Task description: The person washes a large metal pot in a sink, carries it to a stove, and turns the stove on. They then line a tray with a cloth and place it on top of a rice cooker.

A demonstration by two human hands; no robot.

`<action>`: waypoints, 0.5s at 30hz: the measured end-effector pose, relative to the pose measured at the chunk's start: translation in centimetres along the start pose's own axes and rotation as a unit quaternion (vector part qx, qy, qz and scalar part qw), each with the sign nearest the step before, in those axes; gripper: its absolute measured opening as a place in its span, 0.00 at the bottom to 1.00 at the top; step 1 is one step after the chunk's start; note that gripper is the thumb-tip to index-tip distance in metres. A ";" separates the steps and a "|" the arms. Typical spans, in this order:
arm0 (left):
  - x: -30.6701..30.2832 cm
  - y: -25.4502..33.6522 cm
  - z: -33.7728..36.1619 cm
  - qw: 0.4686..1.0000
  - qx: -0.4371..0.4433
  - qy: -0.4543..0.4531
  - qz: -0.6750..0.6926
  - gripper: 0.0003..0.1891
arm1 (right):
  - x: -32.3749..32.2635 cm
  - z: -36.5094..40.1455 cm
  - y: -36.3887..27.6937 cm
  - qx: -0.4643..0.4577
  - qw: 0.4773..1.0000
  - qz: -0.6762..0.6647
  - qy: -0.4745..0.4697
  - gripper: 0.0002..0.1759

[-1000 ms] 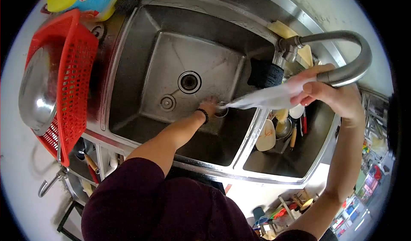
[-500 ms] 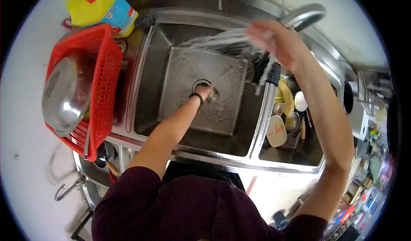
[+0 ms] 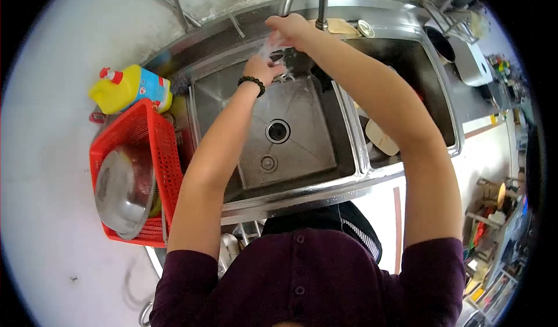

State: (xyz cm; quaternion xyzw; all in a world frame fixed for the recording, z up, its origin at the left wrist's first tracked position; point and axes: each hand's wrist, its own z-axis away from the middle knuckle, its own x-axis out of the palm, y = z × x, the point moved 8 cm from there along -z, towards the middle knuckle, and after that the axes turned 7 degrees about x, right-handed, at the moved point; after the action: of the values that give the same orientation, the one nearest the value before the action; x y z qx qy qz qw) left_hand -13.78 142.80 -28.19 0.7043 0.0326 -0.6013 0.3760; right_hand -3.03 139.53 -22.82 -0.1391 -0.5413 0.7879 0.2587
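Note:
My right hand (image 3: 290,31) is curled at the mouth of the curved metal faucet (image 3: 286,2), and water (image 3: 268,49) sprays down from its fingers. Just below, in the stream at the back of the left sink basin (image 3: 314,152), my left hand (image 3: 263,70) is closed on a small round metal piece (image 3: 282,76), partly hidden by fingers and spray. A dark beaded bracelet (image 3: 253,83) circles that wrist. The round drain (image 3: 278,131) lies uncovered in the basin floor, with a small round metal disc (image 3: 268,163) in front of it.
Left of the sink, a red plastic basket (image 3: 168,164) holds a metal bowl (image 3: 122,193). A yellow pump jug (image 3: 128,88) stands behind it. The right basin (image 3: 401,51) contains a pale dish (image 3: 381,136). A board (image 3: 342,27) lies behind the faucet.
My left hand has moved from the drain up to the water stream. My right hand is now at the faucet mouth, and the wide sideways spray has narrowed. The head view has shifted.

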 end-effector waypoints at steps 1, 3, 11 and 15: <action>-0.5 0.9 -0.7 0.988 0.124 0.088 -0.023 0.19 | 0.2 -0.3 0.3 -0.005 1.000 -0.014 0.003 0.17; -2.2 2.9 -0.7 0.991 0.114 0.029 -0.058 0.20 | 0.4 -1.5 1.0 0.015 1.000 -0.025 0.011 0.13; -4.6 4.5 -2.5 0.967 0.170 -0.033 -0.187 0.21 | -0.6 -1.2 -0.8 -0.018 0.982 0.173 0.075 0.14; -5.0 6.4 -3.5 0.951 0.226 -0.053 -0.204 0.19 | -1.3 0.8 -2.6 -0.043 0.951 0.280 0.124 0.12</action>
State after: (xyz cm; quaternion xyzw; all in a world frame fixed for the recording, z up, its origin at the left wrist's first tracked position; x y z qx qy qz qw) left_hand -9.09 142.27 -20.78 0.7165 0.0191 -0.6930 0.0776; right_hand -1.66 138.87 -20.17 -0.3928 -0.4778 0.7810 0.0860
